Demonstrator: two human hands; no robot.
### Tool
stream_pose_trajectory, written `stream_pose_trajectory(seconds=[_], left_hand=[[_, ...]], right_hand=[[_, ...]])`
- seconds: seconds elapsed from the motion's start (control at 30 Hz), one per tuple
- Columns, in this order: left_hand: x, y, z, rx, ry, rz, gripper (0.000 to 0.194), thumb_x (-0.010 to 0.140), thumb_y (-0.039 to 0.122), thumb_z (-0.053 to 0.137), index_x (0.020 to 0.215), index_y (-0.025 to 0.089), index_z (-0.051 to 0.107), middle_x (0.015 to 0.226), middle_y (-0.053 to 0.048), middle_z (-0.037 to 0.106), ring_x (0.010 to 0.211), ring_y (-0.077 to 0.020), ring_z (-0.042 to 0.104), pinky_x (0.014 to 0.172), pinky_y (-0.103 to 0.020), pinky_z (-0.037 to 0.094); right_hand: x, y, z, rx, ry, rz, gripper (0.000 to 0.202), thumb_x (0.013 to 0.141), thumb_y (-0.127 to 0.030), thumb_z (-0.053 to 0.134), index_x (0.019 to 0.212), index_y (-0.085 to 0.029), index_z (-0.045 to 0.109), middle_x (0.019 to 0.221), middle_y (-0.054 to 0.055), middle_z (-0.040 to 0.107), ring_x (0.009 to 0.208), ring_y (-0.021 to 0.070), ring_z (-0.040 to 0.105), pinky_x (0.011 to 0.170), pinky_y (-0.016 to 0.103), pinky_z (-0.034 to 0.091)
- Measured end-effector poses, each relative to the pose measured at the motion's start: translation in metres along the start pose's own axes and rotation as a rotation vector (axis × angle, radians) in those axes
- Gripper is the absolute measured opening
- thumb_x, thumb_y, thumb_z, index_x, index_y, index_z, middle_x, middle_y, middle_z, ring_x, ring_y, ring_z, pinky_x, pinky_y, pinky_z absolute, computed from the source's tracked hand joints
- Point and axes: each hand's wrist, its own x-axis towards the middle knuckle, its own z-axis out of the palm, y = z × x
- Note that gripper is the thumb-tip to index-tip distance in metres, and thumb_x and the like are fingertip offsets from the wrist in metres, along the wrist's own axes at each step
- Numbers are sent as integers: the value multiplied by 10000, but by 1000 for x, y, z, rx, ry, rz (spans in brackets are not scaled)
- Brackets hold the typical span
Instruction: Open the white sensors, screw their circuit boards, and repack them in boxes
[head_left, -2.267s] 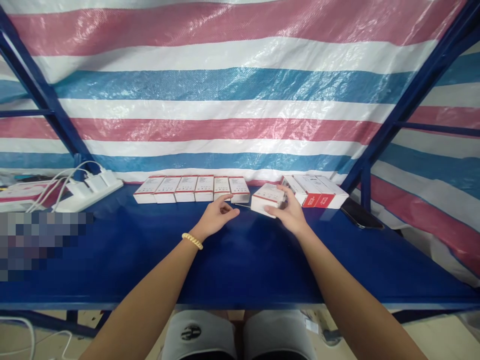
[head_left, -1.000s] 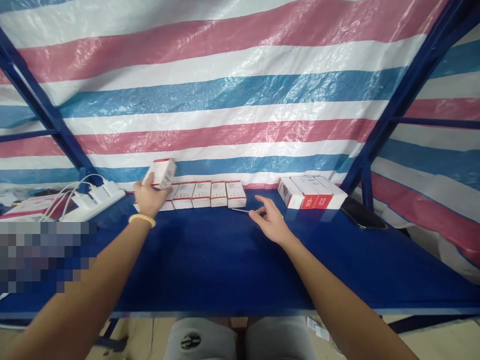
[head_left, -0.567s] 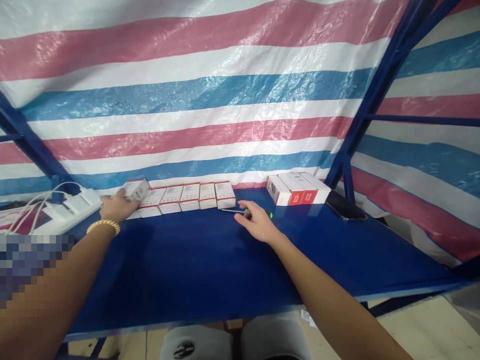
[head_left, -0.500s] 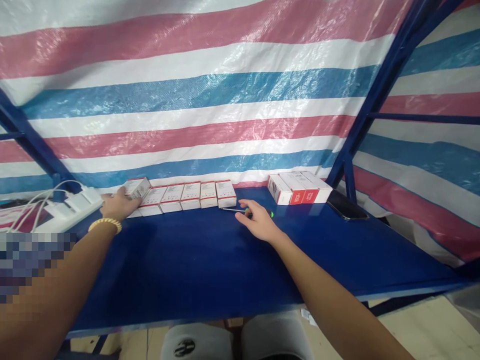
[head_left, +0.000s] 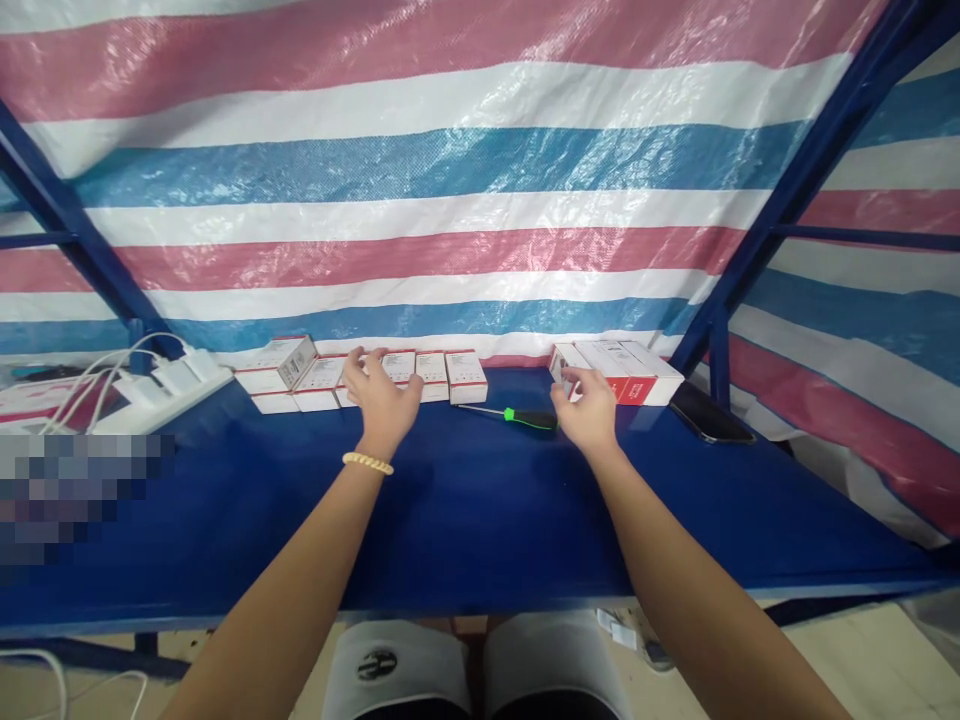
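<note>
My left hand (head_left: 381, 397) hovers in front of a row of small white boxes (head_left: 466, 370) with red edges. Its fingers are apart and nothing is in them, and it hides part of the row. At the row's left end, one white box (head_left: 279, 362) lies on top of others. My right hand (head_left: 589, 408), thumb and fingers apart, is at the front of a group of white and red boxes (head_left: 649, 385). Whether it touches them I cannot tell. Between the hands lies a screwdriver (head_left: 532, 418) with a black and green handle, its shaft pointing left.
A white power strip (head_left: 161, 395) with plugs and cables occupies the blue table's (head_left: 480, 530) left end. Right of the boxes lies a black phone (head_left: 711, 412). Behind stands a striped plastic sheet (head_left: 450, 240) on a blue metal frame (head_left: 750, 240).
My left hand has let go of the box at the row's left end and moved right. My right hand has moved right, off the screwdriver, to the red and white boxes.
</note>
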Motion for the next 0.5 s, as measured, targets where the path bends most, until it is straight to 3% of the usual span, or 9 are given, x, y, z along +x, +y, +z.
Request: stream_pose_trajectory(seconds=[0.1,0.17,0.23,0.37,0.5], left_hand=[[-18,-3,11,25,-90,86,552,729,260,652,1247,140,501,1441,-201,303,1350,-391,331,1110,-576,290],[-24,-9,14,59,-169,104,547,734,269,655,1247,154,505,1443,-196,307,1345,-397,334,1092,-579,310],[-26,-13,15,93,-250,86,538,741,282,655,1245,172,505,1443,-188,310,1348,-394,337,1078,-572,330],[-28,-13,16,153,-380,17,507,744,315,657,1216,200,512,1436,-166,331,1349,-377,353,1071,-556,344],[-34,-6,20,157,-461,61,499,736,327,662,1204,221,523,1451,-157,337,1343,-378,372,1066,-555,344]], right_hand=[[9,18,-6,-138,13,136,562,694,-297,678,1245,-214,611,1097,130,516,1148,381,516,1006,592,418],[11,26,-7,-199,-40,221,611,678,-291,712,1271,-209,587,1113,130,468,1199,404,455,1041,599,357],[12,28,-5,-290,-79,287,573,683,-294,724,1234,-204,594,1148,132,435,1215,402,420,1047,583,339],[9,25,1,-391,-38,315,419,737,-332,691,1125,-202,602,1208,137,400,1209,357,395,1014,516,390],[7,21,6,-384,-12,311,340,771,-360,675,1070,-224,588,1149,108,448,1137,306,455,941,487,453]])
